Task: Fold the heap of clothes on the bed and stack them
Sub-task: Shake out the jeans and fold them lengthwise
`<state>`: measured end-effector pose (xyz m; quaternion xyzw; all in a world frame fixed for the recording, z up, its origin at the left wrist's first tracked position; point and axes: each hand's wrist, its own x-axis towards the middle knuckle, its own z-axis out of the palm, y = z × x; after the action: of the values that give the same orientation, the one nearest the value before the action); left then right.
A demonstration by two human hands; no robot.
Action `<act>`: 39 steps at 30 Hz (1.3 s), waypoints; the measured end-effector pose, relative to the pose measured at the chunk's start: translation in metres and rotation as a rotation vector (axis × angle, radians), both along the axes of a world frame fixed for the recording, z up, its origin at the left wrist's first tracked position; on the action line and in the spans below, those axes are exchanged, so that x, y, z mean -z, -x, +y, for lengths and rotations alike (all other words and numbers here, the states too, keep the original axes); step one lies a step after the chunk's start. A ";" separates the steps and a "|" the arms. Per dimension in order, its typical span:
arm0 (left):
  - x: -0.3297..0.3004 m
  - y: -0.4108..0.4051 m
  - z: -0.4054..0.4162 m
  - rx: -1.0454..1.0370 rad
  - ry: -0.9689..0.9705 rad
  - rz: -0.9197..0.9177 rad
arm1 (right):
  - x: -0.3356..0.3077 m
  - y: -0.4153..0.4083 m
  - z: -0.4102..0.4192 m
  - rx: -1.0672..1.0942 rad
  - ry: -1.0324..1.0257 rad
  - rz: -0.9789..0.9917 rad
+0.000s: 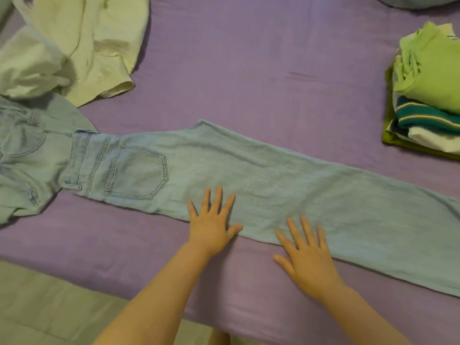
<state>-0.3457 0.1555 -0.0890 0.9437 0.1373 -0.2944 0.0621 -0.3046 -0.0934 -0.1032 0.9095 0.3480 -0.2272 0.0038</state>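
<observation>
Light blue jeans (261,175) lie stretched across the purple bed (249,70), folded lengthwise, waistband to the left and legs running off to the right. My left hand (212,220) lies flat, fingers spread, on the jeans' near edge at mid-thigh. My right hand (307,255) lies flat, fingers spread, over the same near edge further right. A second pair of light blue jeans (22,158) sits crumpled at the left, touching the waistband. A heap of white clothes (72,43) lies at the far left. A stack of folded clothes (428,95) stands at the right, a green garment on top.
The bed's near edge runs across the bottom, with pale floor (49,307) below it at the left. A blue-grey pillow edge (418,1) shows at the top right. Bare purple sheet spreads between the jeans, the heap and the stack.
</observation>
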 end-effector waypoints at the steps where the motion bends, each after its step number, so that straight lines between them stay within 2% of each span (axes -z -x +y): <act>1: -0.001 0.002 0.011 0.025 -0.013 0.001 | -0.003 0.001 0.013 0.045 -0.014 -0.005; 5: -0.009 0.004 0.060 -0.026 -0.045 0.013 | -0.016 0.001 0.088 0.066 -0.082 0.012; 9: -0.015 0.008 0.111 -0.058 -0.071 0.005 | -0.014 -0.008 0.172 0.052 -0.052 0.056; 13: -0.015 0.012 0.153 0.031 -0.097 -0.020 | -0.006 -0.012 0.244 -0.074 -0.098 -0.027; 16: -0.013 0.019 0.184 0.023 -0.129 -0.078 | -0.002 -0.012 0.282 -0.102 -0.148 -0.080; 18: -0.014 0.024 0.203 0.014 -0.164 -0.078 | 0.004 -0.011 0.299 -0.128 -0.096 -0.083; 21: -0.012 0.030 0.232 0.124 -0.172 -0.075 | 0.011 -0.015 0.319 -0.214 -0.036 -0.099; 23: -0.007 0.031 0.252 0.201 -0.166 -0.173 | 0.014 -0.022 0.331 -0.240 -0.054 -0.127; 26: -0.011 0.031 0.281 0.025 -0.222 -0.309 | 0.007 -0.021 0.350 -0.267 -0.151 -0.116; 29: -0.012 0.028 0.307 -0.276 -0.200 -0.295 | 0.003 -0.014 0.372 -0.279 -0.203 -0.064; 31: -0.012 0.027 0.319 -0.382 -0.164 -0.277 | 0.000 -0.011 0.391 -0.265 -0.180 -0.065; 35: -0.010 0.023 0.334 -0.642 0.035 -0.306 | 0.011 -0.021 0.416 -0.255 -0.055 0.002; 39: -0.015 0.020 0.333 -0.743 -0.022 -0.322 | 0.019 -0.035 0.426 -0.338 0.034 -0.016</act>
<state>-0.3653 0.4887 -0.0744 0.8646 0.4605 -0.0989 0.1749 -0.2699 0.3323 -0.1220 0.8397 0.4918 -0.2222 0.0603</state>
